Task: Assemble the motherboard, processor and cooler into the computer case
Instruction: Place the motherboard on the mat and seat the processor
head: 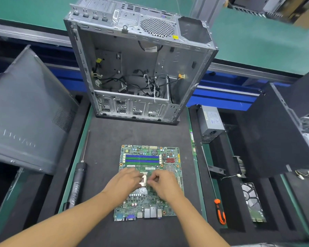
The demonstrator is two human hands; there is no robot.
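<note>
Hands: left hand (pixel 126 180) and right hand (pixel 163 184), fingers curled, pinching opposite edges of the processor (pixel 143 180) | processor directly between both, equally near, over mid motherboard (pixel 150 157) | motherboard flat on worktop (pixel 105 139), long axis running away | open computer case (pixel 132 59) well beyond the fingers
</note>
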